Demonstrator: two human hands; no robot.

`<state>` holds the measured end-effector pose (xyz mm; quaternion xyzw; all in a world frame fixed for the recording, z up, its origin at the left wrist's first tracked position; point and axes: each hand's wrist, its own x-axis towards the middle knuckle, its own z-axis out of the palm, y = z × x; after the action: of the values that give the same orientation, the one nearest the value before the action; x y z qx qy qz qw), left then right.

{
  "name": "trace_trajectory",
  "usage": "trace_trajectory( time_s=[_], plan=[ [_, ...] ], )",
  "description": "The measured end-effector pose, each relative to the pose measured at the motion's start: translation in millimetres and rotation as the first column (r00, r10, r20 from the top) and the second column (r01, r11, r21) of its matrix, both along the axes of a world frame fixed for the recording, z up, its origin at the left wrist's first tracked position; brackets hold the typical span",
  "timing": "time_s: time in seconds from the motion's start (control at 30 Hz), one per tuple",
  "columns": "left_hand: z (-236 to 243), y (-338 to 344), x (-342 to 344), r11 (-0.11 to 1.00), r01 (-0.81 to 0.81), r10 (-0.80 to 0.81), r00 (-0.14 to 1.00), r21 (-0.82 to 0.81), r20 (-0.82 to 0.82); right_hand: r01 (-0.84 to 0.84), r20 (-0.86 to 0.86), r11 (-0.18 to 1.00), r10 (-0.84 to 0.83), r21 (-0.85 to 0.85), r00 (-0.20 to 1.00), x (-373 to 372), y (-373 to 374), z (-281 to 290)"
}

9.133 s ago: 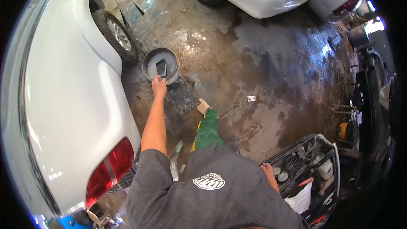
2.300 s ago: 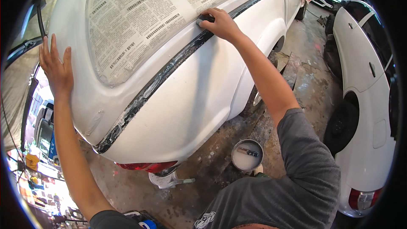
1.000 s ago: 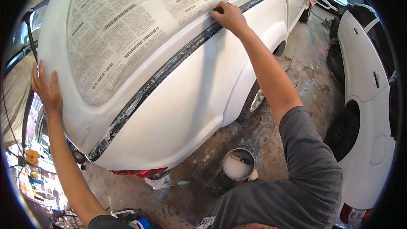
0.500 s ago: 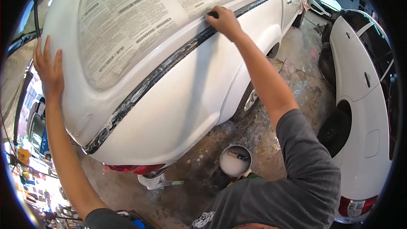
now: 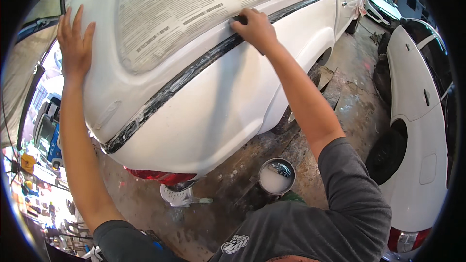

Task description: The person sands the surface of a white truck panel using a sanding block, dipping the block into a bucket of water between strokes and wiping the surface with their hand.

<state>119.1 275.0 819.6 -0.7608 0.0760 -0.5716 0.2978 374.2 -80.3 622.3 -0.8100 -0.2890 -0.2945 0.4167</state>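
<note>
My right hand [image 5: 257,30] is closed, its fingers pinching a small dark pad [image 5: 238,20] whose kind I cannot make out. It presses against the white canopy [image 5: 104,87] just above a black trim strip [image 5: 182,81] smeared with whitish residue. The canopy sits on the back of a white pickup [image 5: 213,116]. Sheets of newspaper [image 5: 174,17] cover its side window, close to my right hand. My left hand [image 5: 76,51] lies with fingers spread on the rear corner of the canopy.
On the stained floor below stands a round pail [image 5: 274,183] of cloudy liquid with something dark in it. A white perforated basket [image 5: 175,195] lies under the red tail light [image 5: 160,175]. Another white car [image 5: 422,131] stands at the right. Cluttered items fill the far left.
My right hand has slid back along the canopy, toward the rear, still holding the dark pad. My left hand stays on the corner. The whole view has shifted slightly.
</note>
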Motion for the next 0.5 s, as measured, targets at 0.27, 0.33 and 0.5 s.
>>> trace_trajectory(
  time_s=[0.27,0.33,0.5],
  plan=[
    [-10,3,-2,1.0,0.011,-0.011,0.999,-0.013,0.033,-0.187,0.071,0.98,0.182,0.074,0.981,-180,115,-3],
    [-10,7,-3,0.999,-0.007,0.008,0.999,-0.033,0.031,-0.212,0.074,0.977,0.21,0.029,0.975,-181,110,-1],
    [-3,3,-1,0.999,0.013,-0.011,1.0,-0.048,0.028,-0.078,-0.031,0.997,0.078,0.025,0.996,-108,52,7]
  ],
)
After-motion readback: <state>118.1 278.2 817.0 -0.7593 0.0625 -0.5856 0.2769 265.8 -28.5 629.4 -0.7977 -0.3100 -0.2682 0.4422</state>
